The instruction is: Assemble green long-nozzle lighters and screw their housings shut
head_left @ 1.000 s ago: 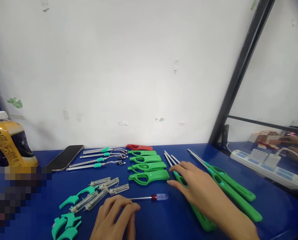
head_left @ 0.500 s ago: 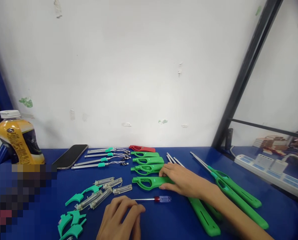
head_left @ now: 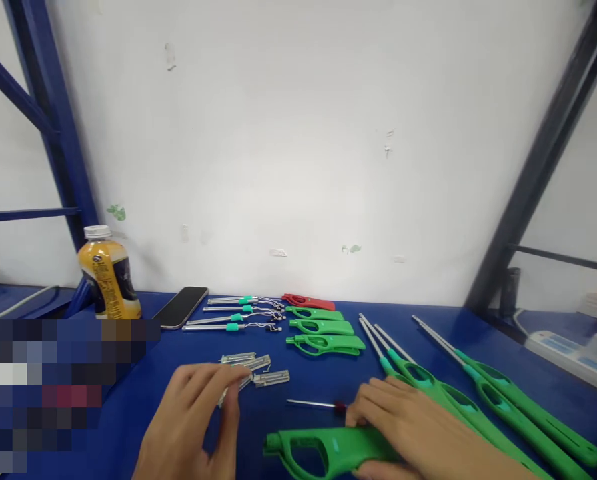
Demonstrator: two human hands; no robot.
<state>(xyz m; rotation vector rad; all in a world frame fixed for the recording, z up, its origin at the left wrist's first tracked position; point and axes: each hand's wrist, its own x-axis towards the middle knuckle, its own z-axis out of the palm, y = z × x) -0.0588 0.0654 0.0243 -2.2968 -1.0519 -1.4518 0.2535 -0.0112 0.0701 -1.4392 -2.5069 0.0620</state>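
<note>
My right hand (head_left: 393,420) is wrapped round a green lighter casing (head_left: 335,450), held low near the front of the blue table. A screwdriver (head_left: 315,404) lies behind the casing, its handle partly covered by that hand. My left hand (head_left: 193,420) is over the clear fuel cartridges (head_left: 271,379), thumb and fingertips brought together; whether anything is between them cannot be made out. Further back lie several green casings (head_left: 325,344), a red casing (head_left: 308,302) and metal rods with teal collars and wires (head_left: 235,327).
Assembled green lighters (head_left: 523,407) with long metal tips lie on the right. At the back left are a phone (head_left: 183,307) and a yellow bottle (head_left: 109,277). A white power strip (head_left: 568,357) sits at the far right.
My right hand has drawn the nearest green casing towards me, off the row. My left hand has moved left and forward over the cartridges. The view has turned left.
</note>
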